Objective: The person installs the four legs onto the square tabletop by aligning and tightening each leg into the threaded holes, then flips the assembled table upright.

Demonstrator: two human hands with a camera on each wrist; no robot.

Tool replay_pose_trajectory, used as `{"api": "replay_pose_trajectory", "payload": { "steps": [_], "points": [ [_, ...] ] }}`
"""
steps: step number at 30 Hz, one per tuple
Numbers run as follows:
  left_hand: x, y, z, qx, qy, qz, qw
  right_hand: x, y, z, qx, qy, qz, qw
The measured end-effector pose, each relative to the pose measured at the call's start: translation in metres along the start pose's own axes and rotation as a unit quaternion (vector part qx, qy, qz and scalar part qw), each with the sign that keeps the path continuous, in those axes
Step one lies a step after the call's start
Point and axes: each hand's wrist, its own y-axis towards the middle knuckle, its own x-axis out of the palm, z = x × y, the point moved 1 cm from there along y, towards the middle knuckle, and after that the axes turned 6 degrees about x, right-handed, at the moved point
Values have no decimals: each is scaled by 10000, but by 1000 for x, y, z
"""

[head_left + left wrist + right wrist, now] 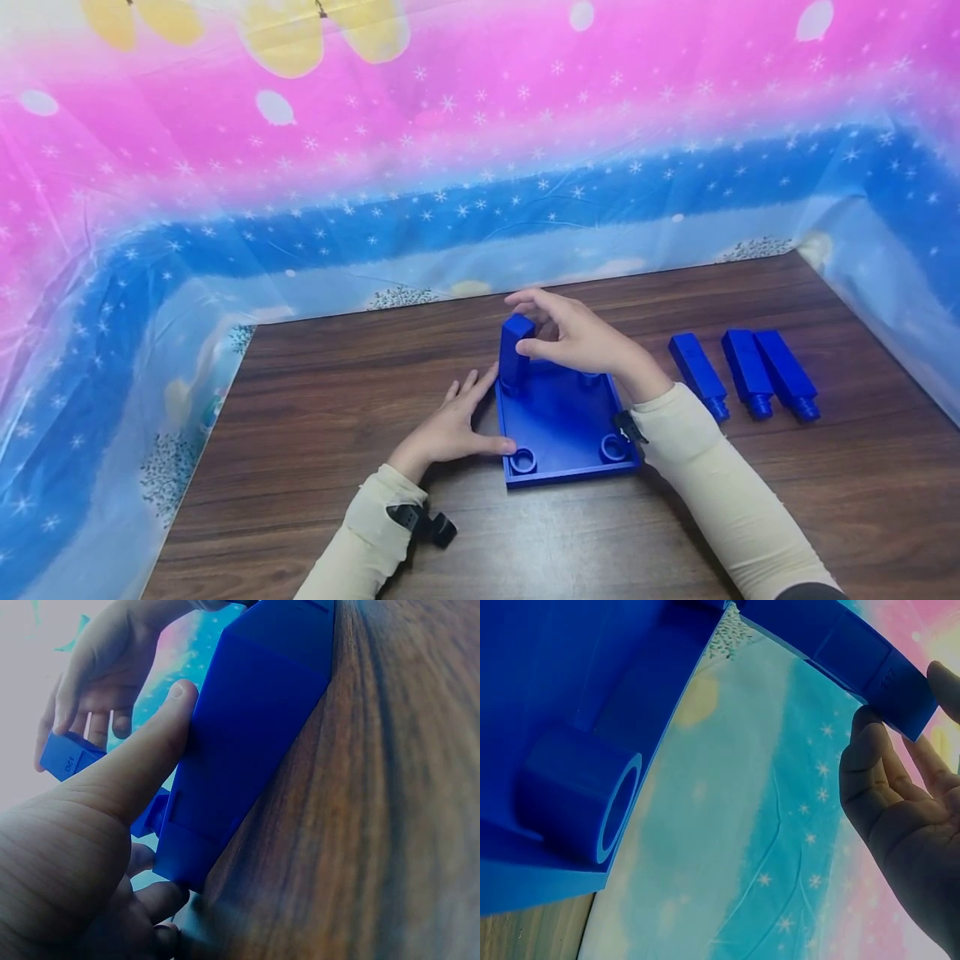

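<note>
A square blue panel [558, 429] with a raised rim and round sockets [524, 460] at its corners lies on the table. At its far left corner a blue square leg [514, 354] stands upright. My right hand [573, 333] holds this leg near its top, thumb on one side and fingertips on the other; the leg's top [906, 697] shows between them in the right wrist view. With thumb and fingers spread, my left hand [457, 425] rests along the panel's left edge. Its straight thumb [161, 724] lies against the panel's side in the left wrist view.
Several loose parts lie to the right: a blue leg [697, 367] with a threaded end and two similar legs [742, 362] side by side. The brown wooden table [330, 433] is bordered at the back and sides by a printed pink and blue cloth [480, 150].
</note>
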Motion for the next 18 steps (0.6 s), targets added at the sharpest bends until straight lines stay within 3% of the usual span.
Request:
{"api": "replay_pose_trajectory", "payload": {
  "steps": [18],
  "points": [
    [0, 1, -1, 70, -15, 8, 10000, -2, -2, 2, 58, -28, -124, 9999]
  ]
}}
